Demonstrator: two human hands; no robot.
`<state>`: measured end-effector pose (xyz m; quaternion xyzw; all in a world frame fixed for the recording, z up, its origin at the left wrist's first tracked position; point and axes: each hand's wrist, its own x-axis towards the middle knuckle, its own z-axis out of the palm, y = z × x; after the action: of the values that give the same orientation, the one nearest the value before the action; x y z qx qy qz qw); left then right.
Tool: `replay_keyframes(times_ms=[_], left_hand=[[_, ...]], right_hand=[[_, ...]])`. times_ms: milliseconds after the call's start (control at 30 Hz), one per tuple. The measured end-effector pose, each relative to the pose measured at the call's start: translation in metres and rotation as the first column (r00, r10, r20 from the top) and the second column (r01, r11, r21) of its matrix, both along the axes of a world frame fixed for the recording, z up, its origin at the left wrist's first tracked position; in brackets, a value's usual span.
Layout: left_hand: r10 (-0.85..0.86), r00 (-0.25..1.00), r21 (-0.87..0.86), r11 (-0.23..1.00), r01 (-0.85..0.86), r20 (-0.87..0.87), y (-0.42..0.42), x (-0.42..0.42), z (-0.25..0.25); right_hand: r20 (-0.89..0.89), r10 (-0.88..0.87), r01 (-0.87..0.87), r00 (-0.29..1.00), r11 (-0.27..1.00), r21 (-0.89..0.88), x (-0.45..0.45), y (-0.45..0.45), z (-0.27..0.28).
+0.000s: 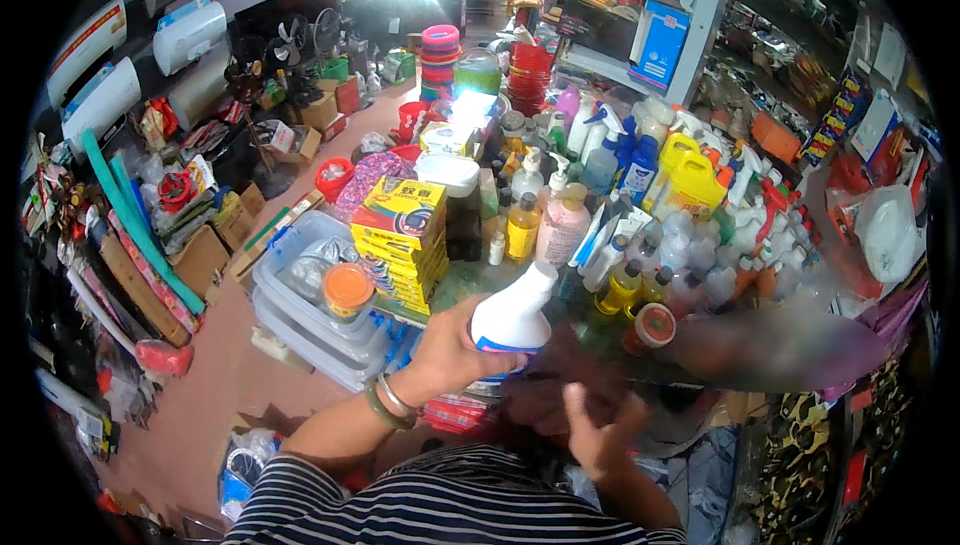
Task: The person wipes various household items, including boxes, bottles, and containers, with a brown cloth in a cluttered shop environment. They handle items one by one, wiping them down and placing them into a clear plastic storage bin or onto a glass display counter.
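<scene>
My left hand is wrapped around a white plastic bottle with a slanted neck and a blue label low on its body. The bottle is tilted over the near edge of the table. To its right is my right hand, blurred, with thumb and fingers spread. A dark reddish cloth shows between the bottle and that hand; blur hides whether the fingers grip it. Just past my left hand stands a stack of yellow boxes. An orange-lidded tub sits in the clear plastic bins at left.
Crowded bottles cover the table: a pink pump bottle, yellow jugs and several white spray bottles. A round red-topped jar stands near the front edge. Foam rolls and cartons line the left floor.
</scene>
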<state>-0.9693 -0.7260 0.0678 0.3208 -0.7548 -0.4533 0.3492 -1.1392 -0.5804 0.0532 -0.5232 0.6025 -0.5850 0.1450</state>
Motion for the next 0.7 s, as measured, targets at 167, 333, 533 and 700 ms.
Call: replay_keyframes(times_ms=[167, 333, 533, 700], left_hand=[[-0.125, 0.992, -0.125, 0.984, 0.125, 0.011, 0.013, 0.014, 0.000], [-0.235, 0.955, -0.121, 0.969, 0.215, -0.181, 0.023, 0.019, -0.007], [-0.125, 0.849, 0.281, 0.910, 0.304, -0.513, 0.008, 0.025, -0.040], [0.067, 0.970, 0.046, 0.997, -0.058, -0.235, -0.002, 0.036, -0.015]], right_hand=[[-0.059, 0.183, -0.185, 0.981, 0.982, -0.041, 0.004, -0.030, 0.057], [-0.560, 0.097, -0.299, 0.823, 0.912, -0.282, 0.017, -0.054, 0.062], [-0.816, 0.083, -0.551, 0.573, 0.776, -0.307, 0.023, -0.050, 0.040], [-0.069, 0.222, -0.228, 0.973, 0.969, -0.091, 0.008, -0.025, 0.000]])
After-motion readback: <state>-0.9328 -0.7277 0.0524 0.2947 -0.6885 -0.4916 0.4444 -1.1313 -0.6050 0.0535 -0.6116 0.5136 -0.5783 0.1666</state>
